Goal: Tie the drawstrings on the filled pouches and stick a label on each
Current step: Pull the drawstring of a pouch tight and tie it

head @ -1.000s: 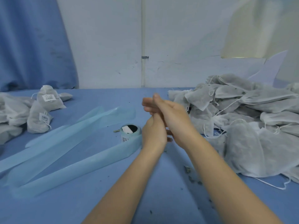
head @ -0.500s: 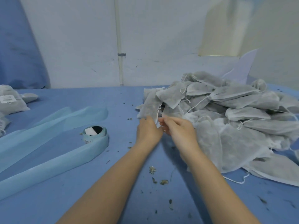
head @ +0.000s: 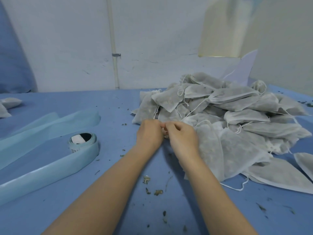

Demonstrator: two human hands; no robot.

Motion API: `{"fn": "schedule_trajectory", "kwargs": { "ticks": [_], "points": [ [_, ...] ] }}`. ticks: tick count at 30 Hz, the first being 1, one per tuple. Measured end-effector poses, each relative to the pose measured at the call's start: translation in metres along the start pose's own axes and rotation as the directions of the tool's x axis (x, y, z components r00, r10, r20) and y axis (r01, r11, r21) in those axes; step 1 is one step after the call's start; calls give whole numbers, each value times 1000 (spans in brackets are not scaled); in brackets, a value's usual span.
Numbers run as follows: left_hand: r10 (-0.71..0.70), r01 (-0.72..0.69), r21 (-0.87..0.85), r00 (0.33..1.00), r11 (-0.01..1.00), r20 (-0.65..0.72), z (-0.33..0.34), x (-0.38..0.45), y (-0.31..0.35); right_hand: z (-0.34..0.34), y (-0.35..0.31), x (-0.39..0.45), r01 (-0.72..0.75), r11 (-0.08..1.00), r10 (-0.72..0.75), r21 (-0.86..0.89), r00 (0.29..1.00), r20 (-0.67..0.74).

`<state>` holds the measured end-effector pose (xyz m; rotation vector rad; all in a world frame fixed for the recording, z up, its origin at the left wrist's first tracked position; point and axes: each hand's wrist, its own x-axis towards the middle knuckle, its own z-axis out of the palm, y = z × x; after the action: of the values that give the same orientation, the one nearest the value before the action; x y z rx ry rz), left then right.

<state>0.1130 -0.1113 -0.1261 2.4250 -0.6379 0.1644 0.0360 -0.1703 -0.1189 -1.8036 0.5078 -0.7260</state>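
Note:
A big heap of grey filled pouches (head: 237,119) with loose white drawstrings lies on the blue table (head: 110,106) at the right. My left hand (head: 149,134) and my right hand (head: 183,138) meet at the heap's near-left edge, fingers curled and fingertips touching. They pinch a drawstring of a pouch there; the string itself is almost hidden by my fingers. A label roll (head: 83,141) stands left of my hands, with its pale blue backing strip (head: 42,167) trailing away to the left.
Finished pouches (head: 9,102) lie at the far left edge. Dried herb crumbs (head: 152,190) are scattered over the cloth in front of me. A white wall with a thin pipe (head: 115,65) closes the table's far side.
The view swung right, bringing the heap to the centre. My hands dropped from mid-air onto the heap's near-left edge and closed together on a pouch's string.

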Motion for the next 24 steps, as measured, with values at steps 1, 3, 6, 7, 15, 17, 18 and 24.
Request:
{"fn": "schedule_trajectory", "kwargs": {
  "ticks": [1, 3, 6, 7, 15, 17, 18, 24],
  "points": [
    [30, -29, 50, 1000, 998, -3, -5, -1, -5, -1, 0, -1, 21, 1000, -21, -20, 1000, 0],
    [74, -73, 91, 997, 993, -7, -15, -6, -17, -3, -1, -3, 97, 993, -97, -71, 995, 6],
    [129, -127, 93, 991, 987, -18, -35, -22, -36, -2, -1, -6, 280, 944, -277, -177, 960, 41],
    [154, -151, 86, 988, 985, -25, -41, -28, -40, -2, 1, -6, 348, 909, -339, -230, 937, 79],
    [272, -270, 34, 957, 962, -100, -84, -67, -58, 2, 14, -8, 510, 779, -385, -365, 848, 364],
    [259, -259, 14, 960, 966, -104, -90, -73, -61, 1, 14, -9, 412, 847, -299, -336, 892, 340],
    [244, -244, 15, 964, 970, -106, -92, -76, -62, 0, 14, -9, 355, 882, -256, -311, 914, 315],
    [178, -168, 168, 983, 971, -47, -85, -83, -61, 6, 15, -11, 274, 892, -181, -359, 945, 271]
  ]
}}
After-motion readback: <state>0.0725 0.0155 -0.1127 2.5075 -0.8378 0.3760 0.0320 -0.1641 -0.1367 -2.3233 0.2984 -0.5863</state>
